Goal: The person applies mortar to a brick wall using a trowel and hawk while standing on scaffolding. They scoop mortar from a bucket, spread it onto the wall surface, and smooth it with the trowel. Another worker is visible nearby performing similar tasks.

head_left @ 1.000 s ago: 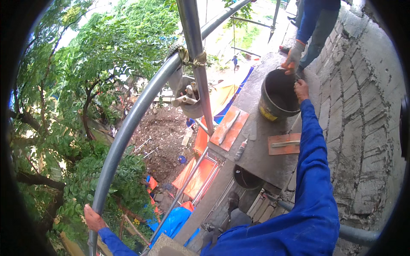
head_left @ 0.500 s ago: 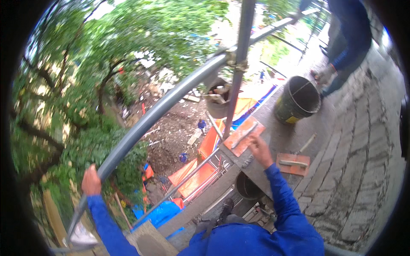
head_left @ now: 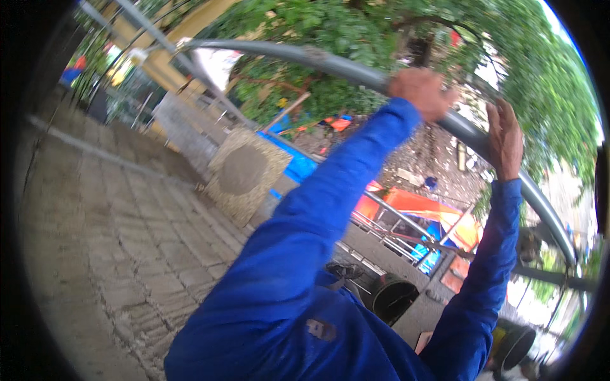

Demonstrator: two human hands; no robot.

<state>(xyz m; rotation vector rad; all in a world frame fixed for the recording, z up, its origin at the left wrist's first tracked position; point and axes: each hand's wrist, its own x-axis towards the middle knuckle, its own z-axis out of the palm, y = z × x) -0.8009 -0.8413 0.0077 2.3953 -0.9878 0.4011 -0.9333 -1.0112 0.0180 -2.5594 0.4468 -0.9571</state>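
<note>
A long grey pipe rail (head_left: 356,71) bends across the far side. My left hand (head_left: 420,94) lies over the rail with its fingers curled round it, slightly blurred. Farther right, my right hand (head_left: 506,141) is against the same rail, fingers stretched upward and nothing visible in them. Below my right forearm, an orange plastering float (head_left: 455,274) lies on the planks. A corner of another orange float (head_left: 422,341) shows beside my right sleeve. Close by my feet stands a dark bucket (head_left: 393,298).
A board with grey mortar (head_left: 241,168) lies left of my left arm. The block wall (head_left: 133,241) fills the left side. Another bucket (head_left: 516,346) is at lower right. Orange sheeting (head_left: 413,206), rubble and trees lie far below, beyond the rail.
My view has swung left, bringing the mortar board and left-hand wall into sight. My right hand has moved from beside the orange float up to the rail. My left hand is still at the rail.
</note>
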